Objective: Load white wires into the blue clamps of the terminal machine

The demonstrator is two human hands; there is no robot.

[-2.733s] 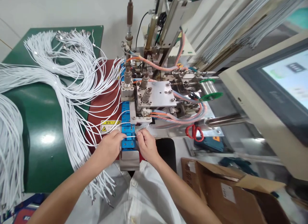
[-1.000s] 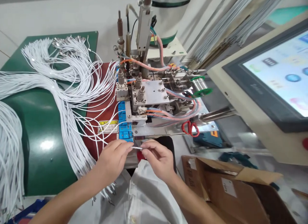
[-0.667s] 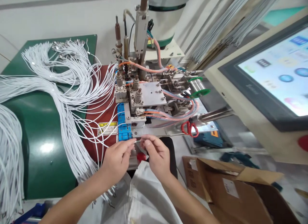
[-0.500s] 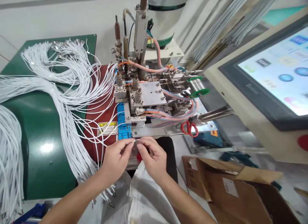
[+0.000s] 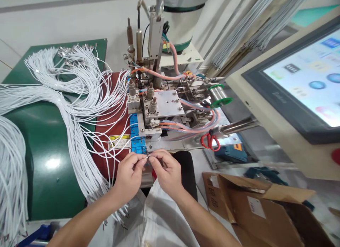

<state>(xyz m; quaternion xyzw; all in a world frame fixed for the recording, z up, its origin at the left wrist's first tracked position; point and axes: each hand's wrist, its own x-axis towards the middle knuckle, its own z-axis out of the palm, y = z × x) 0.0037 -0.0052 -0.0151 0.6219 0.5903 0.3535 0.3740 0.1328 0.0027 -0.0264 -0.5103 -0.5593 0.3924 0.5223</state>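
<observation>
Cable end (image 5: 148, 156), small and partly covered, sits at the centre of the head view, between the fingertips of the two hands, just below a row of blue clamps (image 5: 137, 145). The fingers of the left hand (image 5: 129, 176) are narrow, thumb against forefinger, pinching it from one side; those of the right hand (image 5: 168, 172) close on it from the other. Only a short light piece with a darker tip shows, too small to make out its form, and the left hand hides where the rest runs.

The near end of the blue row disappears behind the hands. Farther along, it passes under the metal blocks of the machine (image 5: 170, 103), whose upright columns are cut off at the top. White cables (image 5: 77, 144) fan from the clamps across a red-brown plate (image 5: 105, 130) and over the green surface (image 5: 50, 194), some leaving the picture at the left. Strands cross the warning label (image 5: 119, 142), and its small print is hard to read. Red-handled scissors (image 5: 209, 142) lie by a metal post, blades out of sight. The screen (image 5: 313, 70) is cropped at the right, its icons washed out.
</observation>
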